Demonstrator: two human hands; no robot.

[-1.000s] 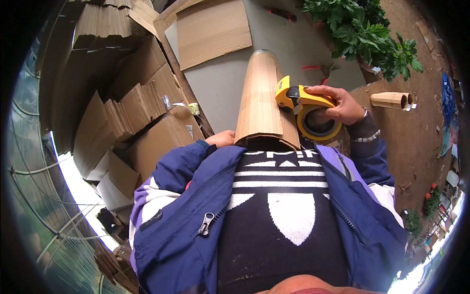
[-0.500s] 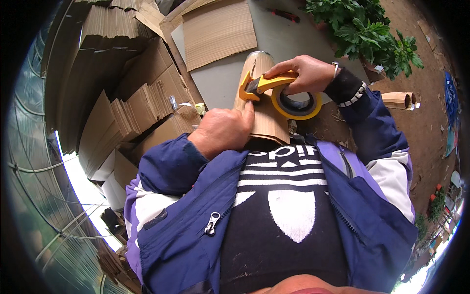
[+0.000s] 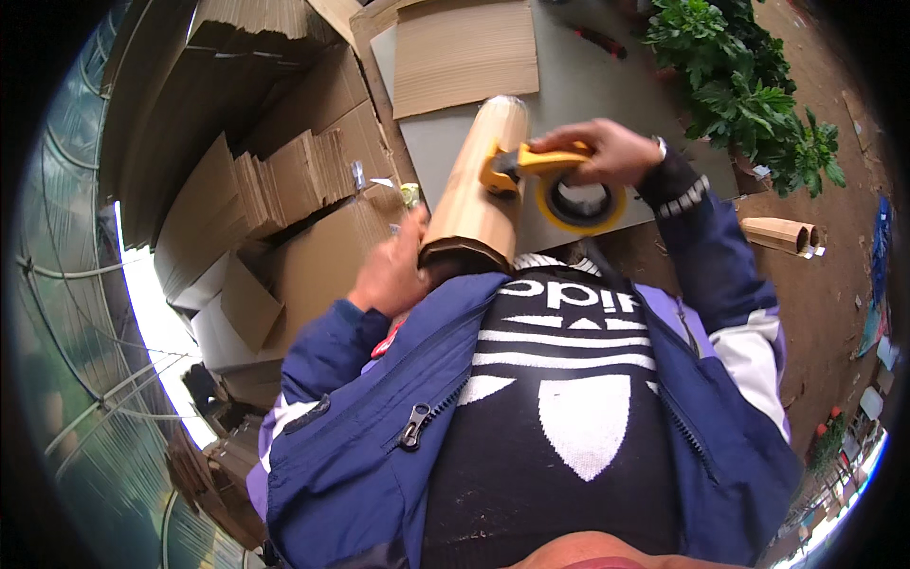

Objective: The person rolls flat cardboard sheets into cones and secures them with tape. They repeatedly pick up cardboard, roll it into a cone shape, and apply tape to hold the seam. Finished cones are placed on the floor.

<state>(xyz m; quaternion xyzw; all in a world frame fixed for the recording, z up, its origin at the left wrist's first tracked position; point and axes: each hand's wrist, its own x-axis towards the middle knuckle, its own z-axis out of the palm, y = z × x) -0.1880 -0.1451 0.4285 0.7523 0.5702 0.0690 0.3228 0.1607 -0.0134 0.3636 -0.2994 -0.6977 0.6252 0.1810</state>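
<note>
Cardboard tube (image 3: 472, 180) slants over the bench's (image 3: 626, 104) near edge, toward its left corner. I'd press evenly with the yellow tape dispenser (image 3: 553, 161), its head square on the curve, and keep the tube from rolling. The right hand (image 3: 605, 152) is wrapped around the dispenser, elbow bent out wide. The left hand (image 3: 391, 270), fingers half curled, is by the tube's near-left rim; whether it grips, I can't tell.
</note>
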